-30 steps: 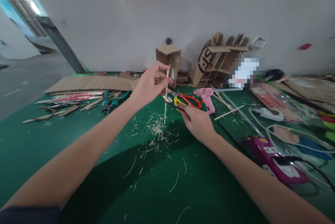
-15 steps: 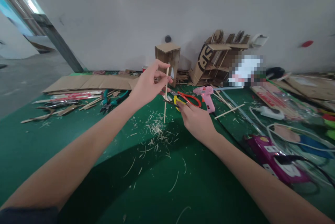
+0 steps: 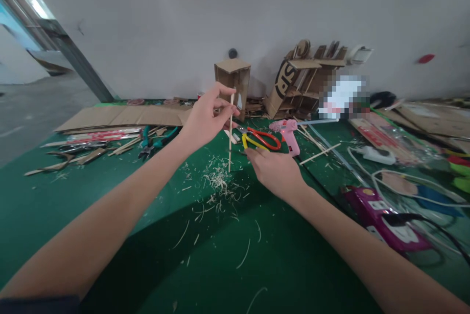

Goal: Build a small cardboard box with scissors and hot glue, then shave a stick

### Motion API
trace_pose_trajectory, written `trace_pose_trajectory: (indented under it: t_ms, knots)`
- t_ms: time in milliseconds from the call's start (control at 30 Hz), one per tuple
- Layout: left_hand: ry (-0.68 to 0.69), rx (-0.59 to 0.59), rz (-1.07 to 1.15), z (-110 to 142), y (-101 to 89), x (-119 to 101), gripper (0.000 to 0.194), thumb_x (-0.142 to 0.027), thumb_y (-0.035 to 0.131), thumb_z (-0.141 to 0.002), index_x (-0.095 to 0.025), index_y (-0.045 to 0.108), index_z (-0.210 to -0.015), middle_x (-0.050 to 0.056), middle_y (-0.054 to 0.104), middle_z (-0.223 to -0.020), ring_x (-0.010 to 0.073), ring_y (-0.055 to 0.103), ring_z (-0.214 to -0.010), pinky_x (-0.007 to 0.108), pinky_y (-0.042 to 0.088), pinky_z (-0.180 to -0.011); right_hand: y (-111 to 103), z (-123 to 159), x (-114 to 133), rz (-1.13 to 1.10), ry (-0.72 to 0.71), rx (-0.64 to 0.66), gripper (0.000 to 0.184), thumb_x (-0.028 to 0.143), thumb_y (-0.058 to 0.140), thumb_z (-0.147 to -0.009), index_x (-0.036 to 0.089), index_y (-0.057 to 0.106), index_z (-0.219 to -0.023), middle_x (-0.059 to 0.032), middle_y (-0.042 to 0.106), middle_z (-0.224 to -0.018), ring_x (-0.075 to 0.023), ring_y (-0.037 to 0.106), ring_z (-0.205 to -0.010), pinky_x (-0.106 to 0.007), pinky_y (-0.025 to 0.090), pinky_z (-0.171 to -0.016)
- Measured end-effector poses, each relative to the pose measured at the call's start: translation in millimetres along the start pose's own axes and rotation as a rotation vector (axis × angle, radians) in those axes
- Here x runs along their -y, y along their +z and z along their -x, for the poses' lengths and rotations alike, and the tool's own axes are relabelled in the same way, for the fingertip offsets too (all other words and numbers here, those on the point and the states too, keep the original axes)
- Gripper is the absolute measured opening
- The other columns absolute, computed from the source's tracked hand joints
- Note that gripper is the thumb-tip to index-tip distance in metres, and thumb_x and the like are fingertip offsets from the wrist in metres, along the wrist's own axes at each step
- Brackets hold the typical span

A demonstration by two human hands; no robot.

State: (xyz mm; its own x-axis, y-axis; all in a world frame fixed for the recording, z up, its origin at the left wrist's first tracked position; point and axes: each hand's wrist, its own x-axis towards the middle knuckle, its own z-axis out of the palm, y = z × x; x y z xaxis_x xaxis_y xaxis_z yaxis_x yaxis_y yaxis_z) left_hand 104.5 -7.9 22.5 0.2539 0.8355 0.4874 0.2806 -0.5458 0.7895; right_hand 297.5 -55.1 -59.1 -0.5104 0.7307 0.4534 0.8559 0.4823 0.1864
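My left hand point(image 3: 205, 120) pinches the upper part of a thin wooden stick point(image 3: 229, 142) and holds it upright, its lower tip on the green mat point(image 3: 91, 206). My right hand point(image 3: 275, 172) rests on the mat just right of the stick's foot, back up, fingers curled together and pointing toward the stick. What lies under those fingers is hidden. Red and yellow handled scissors point(image 3: 262, 140) lie right beyond its fingertips. A pile of pale wood shavings point(image 3: 220, 181) is spread around the stick's base.
A pink glue gun point(image 3: 288, 130) lies behind the scissors. Teal pliers point(image 3: 157, 140) and sticks lie left, beside a flat cardboard sheet point(image 3: 125, 115). A cardboard box point(image 3: 232, 79) and cardboard shelf model point(image 3: 304, 81) stand by the wall. A purple device point(image 3: 382, 218) with cables sits right.
My right hand has drawn back a little from the scissors toward the stick's foot. A dark object seen by its fingertips earlier no longer shows. The left hand keeps the stick upright.
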Motion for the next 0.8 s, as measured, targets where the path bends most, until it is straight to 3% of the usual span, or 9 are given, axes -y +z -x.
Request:
trace_pose_trajectory:
  t_ms: [100, 300, 467, 667, 800]
  knots:
    - [-0.005, 0.001, -0.002, 0.1, -0.4, -0.8, 0.024, -0.020, 0.050, -0.091, -0.023, 0.047, -0.114, 0.002, 0.067, -0.087, 0.0102, 0.068, -0.062, 0.022, 0.058, -0.061, 2.2, 2.5, 0.8, 0.000, -0.053, 0.039, 0.032, 0.019, 0.040, -0.092, 0.020, 0.064, -0.114, -0.0052, 0.073, -0.090, -0.0137, 0.060, -0.057, -0.030, 0.021, -0.045]
    - [0.015, 0.008, 0.009, 1.5, 1.9, -2.2, 0.024, -0.020, 0.050, -0.091, -0.022, 0.048, -0.114, 0.003, 0.068, -0.090, 0.0089, 0.067, -0.061, 0.021, 0.058, -0.061, 0.2, -8.1, 0.0, 0.040, 0.056, -0.122, 0.036, 0.024, 0.034, -0.097, 0.020, 0.061, -0.120, -0.0078, 0.072, -0.097, -0.0149, 0.062, -0.063, -0.030, 0.022, -0.046]
    - [-0.020, -0.021, 0.015, 0.0, 0.9, 0.0, 0.025, -0.020, 0.053, -0.090, -0.024, 0.049, -0.114, 0.002, 0.068, -0.087, 0.0091, 0.067, -0.059, 0.022, 0.058, -0.060, 1.7, 0.3, 5.8, 0.048, -0.072, 0.043, 0.033, 0.016, 0.040, -0.092, 0.018, 0.064, -0.114, -0.0058, 0.072, -0.086, -0.0135, 0.058, -0.053, -0.030, 0.018, -0.044]
    - [-0.013, -0.036, 0.009, 0.0, 2.3, 0.7, 0.027, -0.020, 0.054, -0.089, -0.024, 0.050, -0.115, 0.002, 0.068, -0.086, 0.0096, 0.066, -0.058, 0.023, 0.058, -0.059, -1.1, -5.8, 3.8, 0.082, 0.037, -0.098, 0.037, 0.018, 0.035, -0.095, 0.016, 0.061, -0.122, -0.0087, 0.072, -0.093, -0.0138, 0.060, -0.061, -0.029, 0.021, -0.045]
    - [-0.012, -0.053, -0.015, 0.0, 2.3, 2.2, 0.025, -0.023, 0.055, -0.089, -0.025, 0.049, -0.114, 0.000, 0.067, -0.086, 0.0090, 0.066, -0.058, 0.022, 0.058, -0.059, 1.2, -2.1, 5.4, 0.081, -0.047, 0.014, 0.036, 0.014, 0.040, -0.090, 0.017, 0.063, -0.117, -0.0070, 0.072, -0.087, -0.0128, 0.056, -0.052, -0.030, 0.019, -0.043]
